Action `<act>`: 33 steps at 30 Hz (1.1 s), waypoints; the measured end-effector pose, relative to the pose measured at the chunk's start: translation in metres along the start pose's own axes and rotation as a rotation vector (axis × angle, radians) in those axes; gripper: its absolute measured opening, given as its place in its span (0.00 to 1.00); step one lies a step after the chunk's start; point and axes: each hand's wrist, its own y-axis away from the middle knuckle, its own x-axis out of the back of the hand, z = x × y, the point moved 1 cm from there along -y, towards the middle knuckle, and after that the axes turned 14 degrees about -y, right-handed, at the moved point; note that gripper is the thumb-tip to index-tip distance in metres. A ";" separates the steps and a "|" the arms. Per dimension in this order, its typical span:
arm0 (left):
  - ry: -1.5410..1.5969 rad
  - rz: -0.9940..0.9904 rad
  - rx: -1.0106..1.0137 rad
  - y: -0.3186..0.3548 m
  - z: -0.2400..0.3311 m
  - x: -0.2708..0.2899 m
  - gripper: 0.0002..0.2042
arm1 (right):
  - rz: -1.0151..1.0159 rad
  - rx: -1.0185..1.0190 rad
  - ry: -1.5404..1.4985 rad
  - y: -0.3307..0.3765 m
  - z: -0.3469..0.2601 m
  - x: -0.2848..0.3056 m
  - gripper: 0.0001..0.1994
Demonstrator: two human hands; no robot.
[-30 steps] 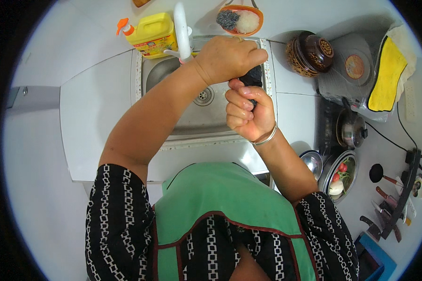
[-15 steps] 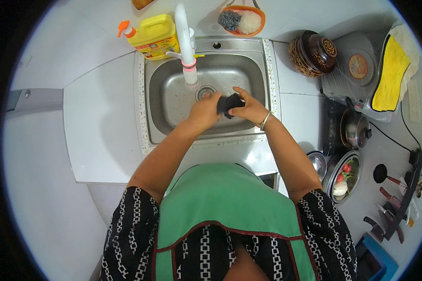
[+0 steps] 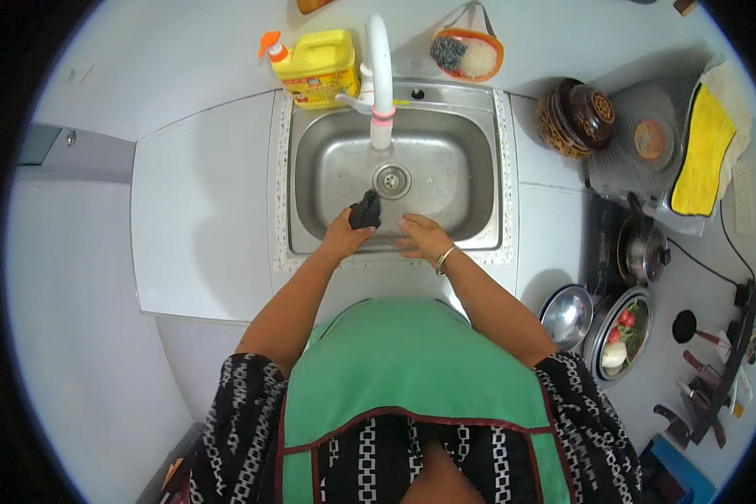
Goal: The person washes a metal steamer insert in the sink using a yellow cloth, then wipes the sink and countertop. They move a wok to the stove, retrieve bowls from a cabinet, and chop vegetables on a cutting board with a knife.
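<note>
A crumpled black cloth [image 3: 366,210] is bunched in my left hand [image 3: 343,238], its fingers closed around the lower part. It hangs over the near side of the steel sink [image 3: 454,160], left of and just below the drain [image 3: 391,181]. My right hand [image 3: 425,238] is a short way to the right, fingers apart and nothing in them, a bracelet at its wrist. Beyond both hands the white faucet [image 3: 380,67] points its spout down toward the drain; I cannot tell whether water runs.
A yellow jug with an orange pump [image 3: 317,69] stands behind the sink at left, an orange scrubber basket [image 3: 469,55] at right. Farther right are stacked brown bowls [image 3: 586,113], a yellow cloth [image 3: 704,151], a lidded pot [image 3: 647,252], a bowl of vegetables [image 3: 626,336] and several knives [image 3: 697,386].
My hands have parted and drawn nearer to me. The cloth, formerly between both hands, is now in the left alone; the right has let go. The whole view has shifted.
</note>
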 end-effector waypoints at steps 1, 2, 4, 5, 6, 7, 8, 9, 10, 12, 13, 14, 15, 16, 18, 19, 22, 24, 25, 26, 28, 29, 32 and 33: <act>-0.089 0.068 -0.164 0.004 -0.003 0.000 0.23 | 0.018 -0.008 -0.062 0.008 -0.002 -0.013 0.30; -0.120 0.035 -0.213 0.011 -0.007 -0.004 0.24 | 0.036 -0.016 -0.126 0.014 -0.002 -0.021 0.31; -0.194 -0.037 -0.333 0.030 0.012 -0.010 0.25 | -0.024 0.079 -0.102 0.014 -0.008 -0.019 0.25; -0.035 -0.128 -0.293 0.040 0.025 -0.009 0.26 | -0.040 0.142 -0.015 0.008 -0.012 -0.009 0.24; 0.190 -0.159 -0.202 0.047 0.027 -0.006 0.26 | -0.060 0.194 0.085 0.015 -0.017 -0.009 0.22; 0.413 -0.190 -0.107 0.054 0.028 -0.003 0.26 | -0.044 0.201 0.027 0.030 -0.023 -0.010 0.16; 0.635 -0.222 -0.009 0.058 0.027 -0.002 0.26 | -0.021 0.347 0.065 0.035 -0.021 -0.005 0.15; 0.686 -0.167 -0.001 0.060 0.026 0.005 0.21 | 0.002 0.499 0.107 0.040 -0.020 0.002 0.14; 0.583 -0.085 -0.078 0.059 0.022 0.015 0.20 | 0.025 0.645 0.148 0.045 -0.019 0.007 0.13; 0.376 0.078 -0.233 0.052 0.017 0.034 0.18 | 0.226 0.716 0.354 0.057 -0.016 0.016 0.13; 0.412 0.048 -0.244 0.051 0.019 0.043 0.18 | 0.199 0.743 0.373 0.064 -0.015 0.016 0.14; 0.446 0.017 -0.256 0.050 0.022 0.052 0.17 | 0.173 0.770 0.392 0.070 -0.014 0.014 0.15; 0.480 -0.009 -0.255 0.056 0.022 0.057 0.17 | 0.236 0.717 0.609 0.089 -0.019 -0.001 0.14; 0.523 -0.001 -0.247 0.068 0.037 0.060 0.17 | 0.159 0.736 0.731 0.094 -0.016 0.001 0.13; 0.603 0.010 -0.229 0.096 0.072 0.060 0.17 | 0.008 0.760 0.969 0.109 -0.008 0.007 0.12; 0.497 -0.028 -0.265 0.101 0.083 0.060 0.17 | -0.044 0.732 0.867 0.113 -0.004 0.005 0.12; 0.176 -0.208 -0.566 0.116 0.097 0.041 0.19 | 0.083 0.610 0.135 0.116 0.010 -0.023 0.16; 0.197 -0.538 -0.486 0.147 0.108 0.023 0.22 | -0.118 0.395 -0.544 0.117 0.024 -0.043 0.23; 0.373 -0.637 -0.500 0.154 0.107 0.014 0.21 | -0.563 0.354 -0.744 0.102 0.034 -0.040 0.23; 0.548 -0.738 -0.494 0.157 0.104 0.008 0.20 | -0.850 0.332 -0.921 0.094 0.038 -0.048 0.24; 0.899 -0.643 -0.534 0.125 0.063 0.005 0.17 | -1.023 0.281 -1.047 0.097 0.040 -0.074 0.24; 1.128 -0.536 -0.331 0.129 0.060 -0.005 0.14 | -0.884 0.317 -1.023 0.110 0.039 -0.089 0.25; 0.948 -0.481 -0.045 0.161 0.071 -0.034 0.15 | -0.027 0.626 -0.544 0.156 0.044 -0.086 0.25; 0.987 -0.558 -0.122 0.162 0.071 -0.050 0.15 | 0.025 0.621 -0.678 0.148 0.054 -0.073 0.23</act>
